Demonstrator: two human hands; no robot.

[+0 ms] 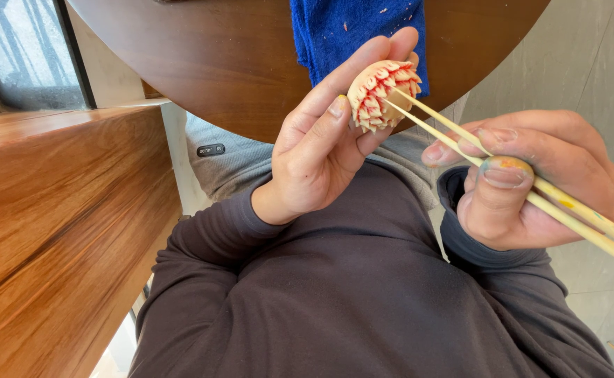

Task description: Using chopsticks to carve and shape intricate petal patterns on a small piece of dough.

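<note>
One dough flower, cream with red-edged petals, sits pinched between the thumb and fingers of the left hand, just below the blue cloth. The right hand clamps two thin wooden sticks (their tips seemingly touching the petals). Nudging each petal lightly, with the flower held steady, should keep rows even.
</note>
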